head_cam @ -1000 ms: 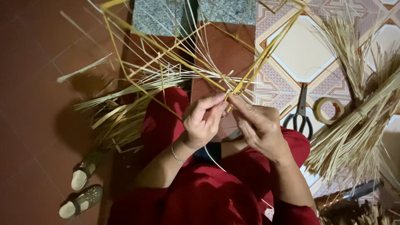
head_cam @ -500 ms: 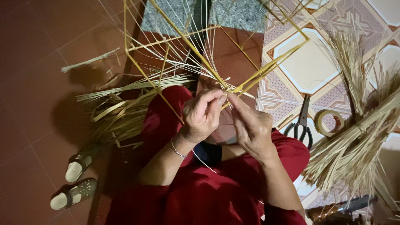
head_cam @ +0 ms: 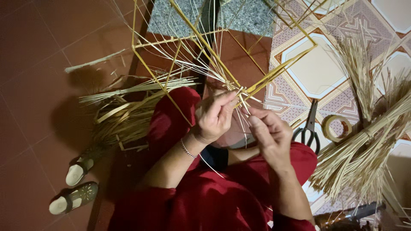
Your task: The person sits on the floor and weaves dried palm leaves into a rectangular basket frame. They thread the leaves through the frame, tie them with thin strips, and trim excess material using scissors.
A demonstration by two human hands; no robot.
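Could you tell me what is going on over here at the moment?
A person in red clothes sits on the floor, working at a joint of a frame of thin yellow sticks. The left hand and right hand both pinch fine strands where several sticks meet. Black scissors and a roll of tape lie on the patterned tiles beside a large bundle of straw. More loose strips and a pair of sandals lie on the other side.

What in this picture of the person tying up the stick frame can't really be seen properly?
All in the head view:
- The joint of the stick frame: covered by the fingertips of the left hand and right hand, so any binding is hidden.
- Frame's top: cut off by the upper edge.
- Straw bundle: runs off the right edge.
- Scissors: one handle loop is behind the right sleeve.
- Dark tool at bottom right: too dim to identify.
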